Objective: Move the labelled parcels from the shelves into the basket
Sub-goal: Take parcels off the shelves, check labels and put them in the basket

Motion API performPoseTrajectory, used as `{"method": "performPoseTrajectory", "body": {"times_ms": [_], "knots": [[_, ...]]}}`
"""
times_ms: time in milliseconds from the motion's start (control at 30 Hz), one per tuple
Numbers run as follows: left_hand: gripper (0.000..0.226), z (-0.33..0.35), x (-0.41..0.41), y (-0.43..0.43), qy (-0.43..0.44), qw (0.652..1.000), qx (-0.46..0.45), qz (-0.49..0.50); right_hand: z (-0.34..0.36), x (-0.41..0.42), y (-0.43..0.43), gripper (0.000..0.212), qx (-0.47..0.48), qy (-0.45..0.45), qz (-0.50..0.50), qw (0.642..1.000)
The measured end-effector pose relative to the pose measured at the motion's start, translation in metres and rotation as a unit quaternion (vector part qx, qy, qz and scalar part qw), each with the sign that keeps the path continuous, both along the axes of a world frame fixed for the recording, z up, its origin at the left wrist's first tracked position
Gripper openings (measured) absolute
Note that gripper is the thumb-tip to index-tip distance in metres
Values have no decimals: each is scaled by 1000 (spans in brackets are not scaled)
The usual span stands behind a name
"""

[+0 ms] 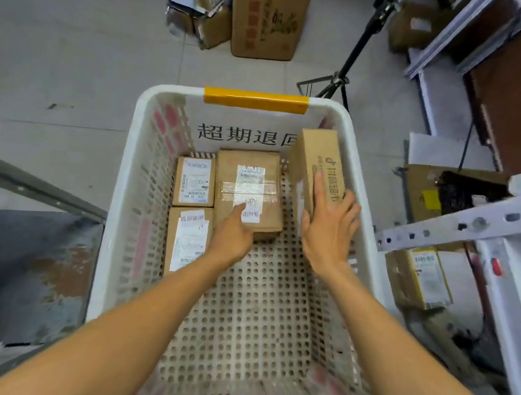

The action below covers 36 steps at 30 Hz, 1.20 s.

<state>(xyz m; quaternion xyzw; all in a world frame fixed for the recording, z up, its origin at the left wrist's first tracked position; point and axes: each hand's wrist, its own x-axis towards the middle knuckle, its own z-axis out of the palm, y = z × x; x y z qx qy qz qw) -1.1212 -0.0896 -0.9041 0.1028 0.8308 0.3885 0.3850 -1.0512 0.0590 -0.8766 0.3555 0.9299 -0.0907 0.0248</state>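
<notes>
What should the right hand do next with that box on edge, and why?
Probably tip the tall box flat onto the bare basket floor: the right hand holds it tilted on edge against the right wall, while the left hand only touches the middle parcel.

The basket [121, 170] is white, pierced with a grid of holes, with yellow tape [256, 99] on its far rim and black characters [245, 134] below that. Inside, brown cardboard parcels [225, 169] bear white labels [188, 244]; the upright parcel [315, 151] at its right wall carries dark print. Pink patches [168, 121] mark its left wall.
</notes>
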Motion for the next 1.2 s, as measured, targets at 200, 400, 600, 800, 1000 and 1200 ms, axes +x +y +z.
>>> {"method": "performPoseTrajectory", "body": {"times_ms": [200,400,600,800,1000,1200], "knots": [[50,-35,-20,-23,15,998,-15,-51,-75,-49,11,61,32,-122,23,992],[44,-53,-34,-39,12,996,-2,-89,-145,-52,26,60,-82,-159,38,983],[46,-50,-48,-38,65,988,-36,-132,-131,-59,32,58,-136,-226,53,963],[49,19,-75,-47,187,948,-120,-228,-36,-65,16,56,-140,-181,159,960],[46,149,-94,-54,268,904,-174,-284,132,-71,-25,47,-116,-155,232,953],[38,298,-81,-63,329,888,-151,-283,309,-64,-54,44,-26,-208,289,934]]}}
